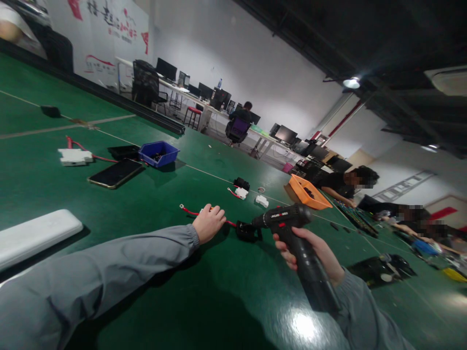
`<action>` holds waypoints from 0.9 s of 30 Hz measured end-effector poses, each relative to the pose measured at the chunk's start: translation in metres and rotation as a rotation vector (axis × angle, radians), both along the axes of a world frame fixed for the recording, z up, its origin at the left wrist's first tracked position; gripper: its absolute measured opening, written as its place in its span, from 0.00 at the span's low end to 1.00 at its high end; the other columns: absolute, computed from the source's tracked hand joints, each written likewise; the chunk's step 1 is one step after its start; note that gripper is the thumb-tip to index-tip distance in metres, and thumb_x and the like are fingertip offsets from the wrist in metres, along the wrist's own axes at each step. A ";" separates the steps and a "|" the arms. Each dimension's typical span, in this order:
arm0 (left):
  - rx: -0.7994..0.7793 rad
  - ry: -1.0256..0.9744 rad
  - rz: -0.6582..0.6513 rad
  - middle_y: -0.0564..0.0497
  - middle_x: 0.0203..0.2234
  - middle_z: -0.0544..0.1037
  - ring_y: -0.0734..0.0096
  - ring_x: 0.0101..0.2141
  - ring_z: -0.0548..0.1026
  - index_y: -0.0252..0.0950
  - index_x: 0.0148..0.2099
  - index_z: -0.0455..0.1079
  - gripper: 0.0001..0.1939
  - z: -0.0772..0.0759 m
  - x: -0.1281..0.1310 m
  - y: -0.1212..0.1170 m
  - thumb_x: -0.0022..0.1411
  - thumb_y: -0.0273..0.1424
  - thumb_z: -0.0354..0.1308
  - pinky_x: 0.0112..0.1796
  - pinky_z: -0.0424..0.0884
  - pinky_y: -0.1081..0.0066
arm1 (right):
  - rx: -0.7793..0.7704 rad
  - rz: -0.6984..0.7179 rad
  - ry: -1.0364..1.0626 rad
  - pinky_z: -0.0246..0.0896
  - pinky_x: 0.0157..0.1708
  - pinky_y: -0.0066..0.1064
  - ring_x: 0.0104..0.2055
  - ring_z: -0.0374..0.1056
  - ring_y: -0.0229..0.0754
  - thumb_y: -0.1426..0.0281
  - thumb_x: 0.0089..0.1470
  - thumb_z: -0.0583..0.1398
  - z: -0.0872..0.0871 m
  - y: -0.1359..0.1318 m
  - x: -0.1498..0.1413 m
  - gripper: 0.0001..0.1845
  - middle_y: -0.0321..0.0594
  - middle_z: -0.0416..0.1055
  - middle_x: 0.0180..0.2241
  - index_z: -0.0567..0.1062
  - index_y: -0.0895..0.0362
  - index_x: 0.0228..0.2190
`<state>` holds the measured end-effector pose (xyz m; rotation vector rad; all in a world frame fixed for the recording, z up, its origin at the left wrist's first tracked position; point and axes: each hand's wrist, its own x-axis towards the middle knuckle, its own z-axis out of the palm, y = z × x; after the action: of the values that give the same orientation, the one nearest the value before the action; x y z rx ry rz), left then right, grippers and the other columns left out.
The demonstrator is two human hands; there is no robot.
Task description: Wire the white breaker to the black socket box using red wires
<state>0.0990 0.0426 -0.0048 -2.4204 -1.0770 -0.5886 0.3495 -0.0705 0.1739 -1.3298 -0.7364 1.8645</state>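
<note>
My right hand [310, 248] is wrapped round the grip of a black cordless drill [288, 217]. The drill's tip points left and meets, or nearly meets, a small black plastic part [247, 231] on the table. Just left of that part, my left hand [209, 223] has its fingers curled down over something, mostly hidden, on a red cable [190, 211]. The cable comes out on both sides of the hand, and a metal ring terminal [181, 206] shows at its left end. Past the hands lie white plastic parts [261, 201], one with a short red lead.
On the green table [219, 301] are a blue bin [159, 154], a phone [116, 173], a white wired part [75, 156] and a long white case [40, 233] at left. An orange bin [310, 193] stands far right. Several people sit along the right side.
</note>
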 end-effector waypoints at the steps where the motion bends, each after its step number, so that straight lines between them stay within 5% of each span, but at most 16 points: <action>1: 0.001 0.001 0.000 0.44 0.34 0.70 0.57 0.39 0.65 0.35 0.37 0.70 0.05 0.000 0.000 0.000 0.63 0.26 0.53 0.38 0.57 0.56 | -0.001 0.001 0.002 0.65 0.16 0.24 0.19 0.63 0.33 0.63 0.58 0.58 0.000 0.000 0.000 0.19 0.40 0.69 0.27 0.73 0.68 0.40; 27: -0.001 -0.004 0.005 0.44 0.34 0.70 0.58 0.39 0.65 0.35 0.37 0.70 0.06 0.000 0.000 0.000 0.65 0.27 0.53 0.38 0.57 0.57 | 0.011 -0.004 0.025 0.64 0.16 0.23 0.19 0.62 0.32 0.63 0.56 0.59 -0.002 -0.002 0.001 0.18 0.39 0.68 0.27 0.73 0.67 0.39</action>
<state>0.0991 0.0426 -0.0044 -2.4174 -1.0848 -0.5911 0.3501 -0.0727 0.1721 -1.2982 -0.7296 1.8677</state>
